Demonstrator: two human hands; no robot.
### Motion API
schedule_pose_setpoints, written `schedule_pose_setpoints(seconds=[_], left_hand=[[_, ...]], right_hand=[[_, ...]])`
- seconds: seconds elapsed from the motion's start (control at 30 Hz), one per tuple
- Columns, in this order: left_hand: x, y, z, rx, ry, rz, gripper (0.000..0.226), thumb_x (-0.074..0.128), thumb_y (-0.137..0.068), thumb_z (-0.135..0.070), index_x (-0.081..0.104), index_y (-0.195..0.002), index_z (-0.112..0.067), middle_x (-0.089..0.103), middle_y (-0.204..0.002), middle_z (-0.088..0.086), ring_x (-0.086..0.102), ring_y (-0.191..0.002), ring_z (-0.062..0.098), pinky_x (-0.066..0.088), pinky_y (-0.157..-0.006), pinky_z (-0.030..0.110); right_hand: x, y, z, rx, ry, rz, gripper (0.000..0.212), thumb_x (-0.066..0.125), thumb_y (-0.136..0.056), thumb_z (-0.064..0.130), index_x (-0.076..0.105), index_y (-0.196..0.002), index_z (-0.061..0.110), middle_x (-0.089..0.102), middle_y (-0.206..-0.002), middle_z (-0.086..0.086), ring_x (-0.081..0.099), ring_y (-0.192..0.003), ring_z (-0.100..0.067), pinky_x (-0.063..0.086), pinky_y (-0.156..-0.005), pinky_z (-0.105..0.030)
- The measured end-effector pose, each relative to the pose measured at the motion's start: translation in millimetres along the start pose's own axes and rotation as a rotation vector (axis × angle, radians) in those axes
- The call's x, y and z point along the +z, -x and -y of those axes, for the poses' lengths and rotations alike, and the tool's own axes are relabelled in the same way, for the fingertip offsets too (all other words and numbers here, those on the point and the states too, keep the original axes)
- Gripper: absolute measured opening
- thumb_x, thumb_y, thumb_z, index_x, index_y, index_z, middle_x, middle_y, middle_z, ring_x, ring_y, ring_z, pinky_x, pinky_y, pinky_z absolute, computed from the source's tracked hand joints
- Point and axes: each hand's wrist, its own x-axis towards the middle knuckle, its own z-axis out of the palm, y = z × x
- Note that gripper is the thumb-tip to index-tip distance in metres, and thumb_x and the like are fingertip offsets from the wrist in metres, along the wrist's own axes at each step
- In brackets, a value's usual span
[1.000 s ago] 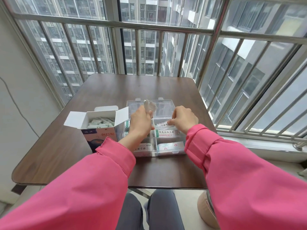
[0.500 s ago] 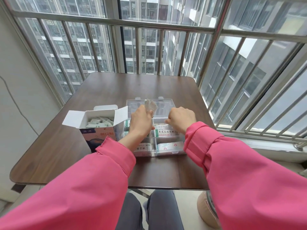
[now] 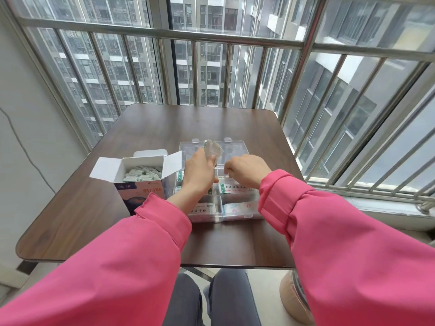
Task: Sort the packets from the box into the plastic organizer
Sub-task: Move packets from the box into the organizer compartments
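Many small white packets [image 3: 141,174] left in open cardboard box [image 3: 138,184] | clear plastic organizer [image 3: 235,208] part-filled | left hand [image 3: 200,172] pinching packet bunch [image 3: 213,149] | right hand [image 3: 247,171] fingers curled, contents unclear

Soft, even daylight enters through the barred glass windows [image 3: 211,67] across the top of the frame; shadows are faint, focus sharp, edges bowed by wide-angle distortion.

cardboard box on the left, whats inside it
The open cardboard box holds a pile of small white-and-green packets; its walls hide how deep the pile goes.
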Motion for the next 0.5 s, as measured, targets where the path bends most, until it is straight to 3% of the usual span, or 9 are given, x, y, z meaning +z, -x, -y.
schedule_pose_setpoints(seconds=[0.4,0.5], left_hand=[[-2,3,-2,0.000,0.069,0.025,0.022,0.041,-0.100,-0.022,0.052,-0.110,-0.006,0.066,-0.103,0.008,0.059,-0.047,0.012,0.041,-0.043,0.014],[-5,8,-6,-0.030,0.266,0.064,0.018,0.043,-0.098,-0.020,0.053,-0.112,-0.012,0.070,-0.092,0.003,0.060,-0.046,0.012,0.041,-0.044,0.021]], right_hand=[[3,-1,-11,-0.055,-0.109,-0.004,0.031,0.040,-0.096,0.016,0.064,-0.113,0.028,0.065,-0.117,0.009,0.058,-0.109,-0.017,0.045,-0.086,-0.030],[-7,6,-14,-0.003,-0.300,-0.123,0.031,0.041,-0.095,0.016,0.066,-0.111,0.024,0.069,-0.108,0.008,0.063,-0.088,-0.016,0.047,-0.083,-0.029]])
